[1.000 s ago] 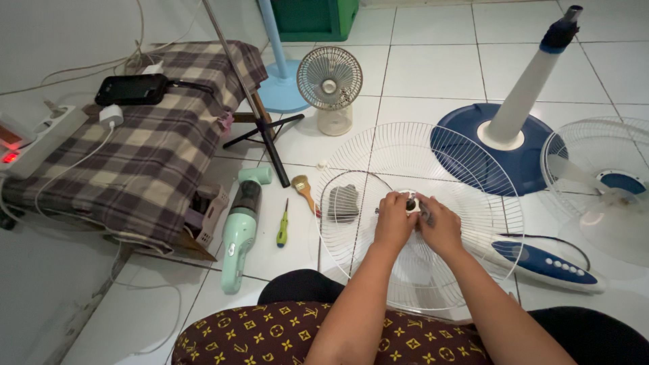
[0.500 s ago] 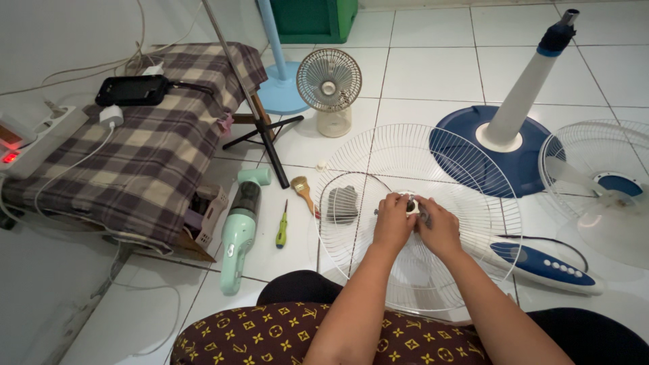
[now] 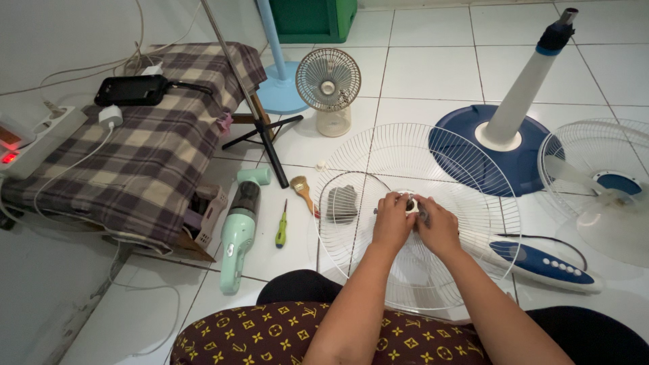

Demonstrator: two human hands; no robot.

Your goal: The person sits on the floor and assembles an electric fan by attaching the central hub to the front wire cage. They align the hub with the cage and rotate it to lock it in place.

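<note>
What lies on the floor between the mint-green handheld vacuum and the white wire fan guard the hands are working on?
In the head view, a green-handled screwdriver and a small wooden-handled brush lie on the tiles between the handheld vacuum and the fan guard.

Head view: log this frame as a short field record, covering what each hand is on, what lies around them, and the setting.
setting: white tiled floor, person seated on it
left hand: at the hub of a white wire fan guard, fingers on a small white part
right hand: at the same hub, touching that part from the other side
left of guard: brush, green screwdriver, mint handheld vacuum
right of guard: blue fan base with pole, control panel
behind: small desk fan
</note>
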